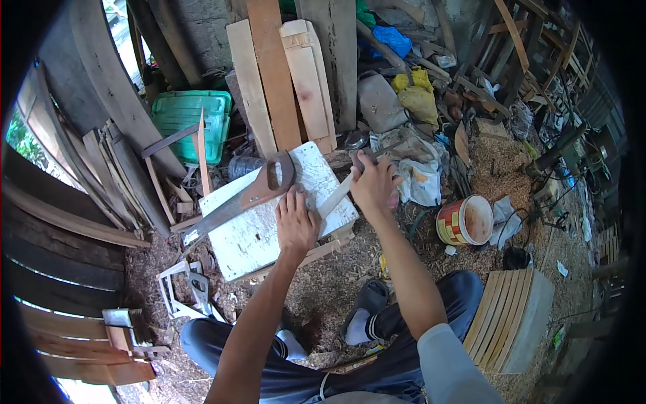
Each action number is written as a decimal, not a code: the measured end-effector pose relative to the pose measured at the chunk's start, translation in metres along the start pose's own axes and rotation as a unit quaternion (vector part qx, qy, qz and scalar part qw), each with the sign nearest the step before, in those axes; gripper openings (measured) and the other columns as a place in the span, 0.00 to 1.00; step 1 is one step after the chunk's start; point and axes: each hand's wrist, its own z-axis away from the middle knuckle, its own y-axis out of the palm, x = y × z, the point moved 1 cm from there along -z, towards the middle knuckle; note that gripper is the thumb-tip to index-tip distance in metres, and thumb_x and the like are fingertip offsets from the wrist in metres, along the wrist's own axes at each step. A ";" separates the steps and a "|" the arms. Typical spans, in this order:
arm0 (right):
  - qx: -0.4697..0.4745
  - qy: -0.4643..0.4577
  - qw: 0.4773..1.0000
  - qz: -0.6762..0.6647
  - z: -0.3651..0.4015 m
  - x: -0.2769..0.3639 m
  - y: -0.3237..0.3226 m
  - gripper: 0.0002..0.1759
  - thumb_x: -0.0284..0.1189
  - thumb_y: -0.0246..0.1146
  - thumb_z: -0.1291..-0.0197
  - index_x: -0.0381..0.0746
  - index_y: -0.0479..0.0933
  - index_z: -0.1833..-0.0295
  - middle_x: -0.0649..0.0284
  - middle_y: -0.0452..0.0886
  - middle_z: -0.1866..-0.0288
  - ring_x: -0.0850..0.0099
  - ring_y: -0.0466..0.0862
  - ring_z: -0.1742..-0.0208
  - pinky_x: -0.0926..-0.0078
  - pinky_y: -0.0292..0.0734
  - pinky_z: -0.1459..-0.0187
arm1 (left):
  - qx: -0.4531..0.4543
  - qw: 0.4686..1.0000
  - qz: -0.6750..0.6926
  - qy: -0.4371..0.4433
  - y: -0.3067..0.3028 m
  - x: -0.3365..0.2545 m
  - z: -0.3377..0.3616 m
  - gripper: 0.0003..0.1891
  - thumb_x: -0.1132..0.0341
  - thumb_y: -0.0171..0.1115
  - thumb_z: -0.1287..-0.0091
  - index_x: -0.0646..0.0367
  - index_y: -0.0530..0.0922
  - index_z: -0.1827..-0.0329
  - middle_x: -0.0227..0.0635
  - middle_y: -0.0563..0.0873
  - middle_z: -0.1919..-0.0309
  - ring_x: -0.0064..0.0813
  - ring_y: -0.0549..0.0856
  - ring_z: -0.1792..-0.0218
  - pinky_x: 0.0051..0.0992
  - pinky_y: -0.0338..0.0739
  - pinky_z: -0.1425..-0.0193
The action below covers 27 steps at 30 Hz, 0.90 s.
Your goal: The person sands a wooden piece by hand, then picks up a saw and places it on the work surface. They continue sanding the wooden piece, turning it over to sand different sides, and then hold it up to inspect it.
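A white, paint-worn bench top [249,246] stands low in front of my knees. My left hand [298,221] lies on it, fingers stretched out, beside the lower end of a pale flat strip [334,196]. My right hand [374,185] is closed round a dark handle-like piece [363,160] at the strip's upper end. Whether strip and dark piece are one tool, I cannot make out. A handsaw [252,194] with a brown wooden handle lies across the bench, its handle just beyond my left fingertips and its blade tip over the left edge.
Boards [276,81] lean at the back beside a green plastic lid [192,124]. A white-framed saw [185,293] lies left on shavings. At the right are a paint bucket [464,221], stacked slats [499,320] and a sawdust heap [498,168].
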 end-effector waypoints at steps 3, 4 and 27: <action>-0.077 -0.076 0.994 0.002 0.040 0.000 0.012 0.21 0.36 0.65 0.38 0.54 0.80 0.38 0.50 0.70 0.45 0.50 0.71 0.41 0.46 0.60 0.46 | 0.005 1.000 -0.003 -0.004 0.002 -0.001 0.000 0.23 0.63 0.52 0.35 0.64 0.72 0.38 0.46 0.69 0.31 0.48 0.67 0.31 0.44 0.60 0.25; -0.043 -0.095 0.994 -0.011 0.070 0.005 0.008 0.22 0.37 0.64 0.37 0.54 0.79 0.37 0.51 0.70 0.45 0.50 0.70 0.41 0.46 0.60 0.46 | 0.007 1.000 -0.003 -0.010 0.002 0.000 -0.001 0.23 0.63 0.52 0.35 0.64 0.72 0.38 0.46 0.69 0.31 0.48 0.68 0.31 0.44 0.60 0.25; -0.012 -0.044 0.998 -0.031 0.004 0.009 0.008 0.21 0.33 0.66 0.39 0.54 0.80 0.39 0.53 0.71 0.44 0.53 0.71 0.42 0.47 0.60 0.45 | 0.018 1.000 0.003 -0.016 -0.002 -0.003 -0.001 0.23 0.63 0.53 0.35 0.62 0.71 0.37 0.44 0.69 0.30 0.47 0.67 0.30 0.45 0.60 0.25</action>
